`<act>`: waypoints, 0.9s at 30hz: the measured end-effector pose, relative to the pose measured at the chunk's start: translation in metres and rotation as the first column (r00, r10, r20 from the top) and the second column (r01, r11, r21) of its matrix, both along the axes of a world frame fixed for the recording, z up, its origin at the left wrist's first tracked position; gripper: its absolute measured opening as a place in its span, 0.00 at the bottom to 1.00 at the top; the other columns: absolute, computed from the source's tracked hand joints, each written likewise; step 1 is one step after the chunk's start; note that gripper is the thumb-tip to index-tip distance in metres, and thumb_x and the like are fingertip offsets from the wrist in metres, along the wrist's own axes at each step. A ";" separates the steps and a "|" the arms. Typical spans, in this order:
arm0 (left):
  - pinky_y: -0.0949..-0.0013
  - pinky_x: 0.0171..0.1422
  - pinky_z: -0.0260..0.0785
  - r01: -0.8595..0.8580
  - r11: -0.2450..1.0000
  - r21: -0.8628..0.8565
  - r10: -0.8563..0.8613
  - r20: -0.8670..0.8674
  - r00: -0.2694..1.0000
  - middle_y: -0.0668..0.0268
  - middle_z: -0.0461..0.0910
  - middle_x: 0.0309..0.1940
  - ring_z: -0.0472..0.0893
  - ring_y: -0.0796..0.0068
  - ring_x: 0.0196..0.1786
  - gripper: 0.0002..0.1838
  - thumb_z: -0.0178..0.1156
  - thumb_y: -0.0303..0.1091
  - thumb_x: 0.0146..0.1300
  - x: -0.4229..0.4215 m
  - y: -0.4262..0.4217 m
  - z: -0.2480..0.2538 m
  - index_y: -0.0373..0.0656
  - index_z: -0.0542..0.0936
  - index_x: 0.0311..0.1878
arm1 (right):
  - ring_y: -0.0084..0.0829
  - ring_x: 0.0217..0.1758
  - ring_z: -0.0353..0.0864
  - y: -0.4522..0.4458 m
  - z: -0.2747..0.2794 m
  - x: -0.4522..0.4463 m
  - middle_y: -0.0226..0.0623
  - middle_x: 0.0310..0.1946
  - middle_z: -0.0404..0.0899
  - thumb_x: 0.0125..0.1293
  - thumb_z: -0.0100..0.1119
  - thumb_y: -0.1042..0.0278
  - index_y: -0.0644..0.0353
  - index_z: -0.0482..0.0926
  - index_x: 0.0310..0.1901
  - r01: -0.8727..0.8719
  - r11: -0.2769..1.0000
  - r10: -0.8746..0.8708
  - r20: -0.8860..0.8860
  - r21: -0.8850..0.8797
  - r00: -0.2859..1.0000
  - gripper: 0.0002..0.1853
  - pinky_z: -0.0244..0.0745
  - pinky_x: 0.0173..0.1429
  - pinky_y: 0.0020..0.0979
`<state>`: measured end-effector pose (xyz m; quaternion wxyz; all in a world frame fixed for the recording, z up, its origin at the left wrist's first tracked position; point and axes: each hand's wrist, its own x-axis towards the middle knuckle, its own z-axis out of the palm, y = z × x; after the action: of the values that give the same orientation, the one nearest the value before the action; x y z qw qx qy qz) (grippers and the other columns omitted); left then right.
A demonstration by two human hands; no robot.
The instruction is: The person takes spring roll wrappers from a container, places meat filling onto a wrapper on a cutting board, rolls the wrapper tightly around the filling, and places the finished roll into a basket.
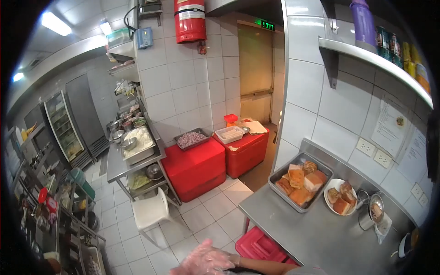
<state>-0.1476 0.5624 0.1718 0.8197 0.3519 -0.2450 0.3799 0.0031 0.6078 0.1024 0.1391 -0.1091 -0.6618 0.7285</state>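
At the bottom centre my right hand, in a clear plastic glove, reaches in from the right with its forearm low in view. It overlaps my left hand, also in clear plastic, and the two seem to touch. Blur and the overlap hide how the fingers are held and whether anything is between them. Right of the hands, a metal tray of large browned meat pieces rests on the steel counter. Beside it is a white plate with more meat pieces.
A pink lidded bin stands under the counter's edge. Ahead are a white chair and two red coolers, one bearing a tray of chopped food. A metal bowl sits on the counter's right; racks line the left.
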 end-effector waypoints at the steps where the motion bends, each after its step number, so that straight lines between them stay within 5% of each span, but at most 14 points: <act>1: 0.23 0.64 0.60 -0.086 0.995 0.044 0.087 -0.023 0.996 0.35 0.53 0.72 0.58 0.22 0.71 0.65 0.62 0.75 0.52 -0.008 0.020 0.009 0.53 0.36 0.80 | 0.38 0.64 0.71 0.023 0.003 -0.009 0.49 0.58 0.74 0.74 0.51 0.54 0.62 0.69 0.65 -0.016 1.000 0.016 -0.014 0.010 1.000 0.25 0.57 0.71 0.36; 12: 0.24 0.66 0.59 -0.171 0.976 0.138 0.156 0.113 0.981 0.43 0.66 0.64 0.67 0.34 0.67 0.52 0.61 0.67 0.59 -0.091 0.257 0.051 0.50 0.51 0.77 | 0.38 0.61 0.74 0.218 0.013 -0.105 0.50 0.56 0.75 0.75 0.48 0.57 0.65 0.71 0.62 -0.038 0.985 0.047 -0.052 0.167 0.998 0.22 0.62 0.68 0.36; 18: 0.25 0.67 0.58 -0.040 0.976 0.215 -0.024 0.288 0.957 0.47 0.73 0.60 0.71 0.40 0.65 0.45 0.61 0.63 0.63 -0.120 0.388 0.079 0.49 0.59 0.75 | 0.39 0.59 0.75 0.334 0.017 -0.129 0.51 0.54 0.76 0.76 0.47 0.59 0.66 0.72 0.60 0.105 0.927 -0.114 0.005 0.361 0.993 0.21 0.65 0.66 0.35; 21: 0.25 0.67 0.58 0.069 0.959 0.276 -0.173 0.372 0.912 0.50 0.76 0.58 0.74 0.43 0.64 0.41 0.61 0.61 0.65 -0.115 0.449 0.096 0.48 0.63 0.74 | 0.39 0.58 0.76 0.384 0.004 -0.125 0.51 0.54 0.76 0.76 0.46 0.60 0.67 0.73 0.60 0.177 0.767 -0.277 0.070 0.617 0.958 0.20 0.66 0.65 0.35; 24: 0.30 0.70 0.58 0.197 0.864 0.464 -0.361 0.298 0.884 0.49 0.76 0.60 0.76 0.45 0.63 0.41 0.64 0.57 0.64 -0.111 0.513 0.120 0.45 0.64 0.74 | 0.41 0.49 0.77 0.412 0.063 -0.103 0.51 0.42 0.76 0.75 0.48 0.61 0.66 0.77 0.49 0.406 0.786 -0.427 -0.066 0.466 0.902 0.16 0.70 0.57 0.36; 26: 0.34 0.72 0.58 0.268 0.769 0.580 -0.467 0.224 0.855 0.49 0.76 0.61 0.77 0.47 0.63 0.41 0.66 0.54 0.63 -0.103 0.554 0.138 0.44 0.64 0.73 | 0.35 0.54 0.76 0.450 0.004 -0.073 0.38 0.47 0.78 0.78 0.42 0.47 0.61 0.76 0.51 0.346 0.677 -0.506 0.070 0.650 0.860 0.23 0.68 0.58 0.38; 27: 0.35 0.73 0.58 0.295 0.711 0.638 -0.516 0.189 0.835 0.49 0.76 0.61 0.77 0.48 0.63 0.41 0.67 0.52 0.63 -0.092 0.574 0.147 0.43 0.64 0.73 | 0.34 0.56 0.75 0.463 -0.001 -0.058 0.38 0.48 0.78 0.78 0.42 0.47 0.60 0.76 0.52 0.419 0.766 -0.530 0.110 0.488 0.841 0.23 0.67 0.60 0.38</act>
<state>-0.2399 1.1366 0.3185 0.6762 0.4481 -0.5653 0.1495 -0.0553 1.0712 0.1018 0.2597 -0.3266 -0.7724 0.4788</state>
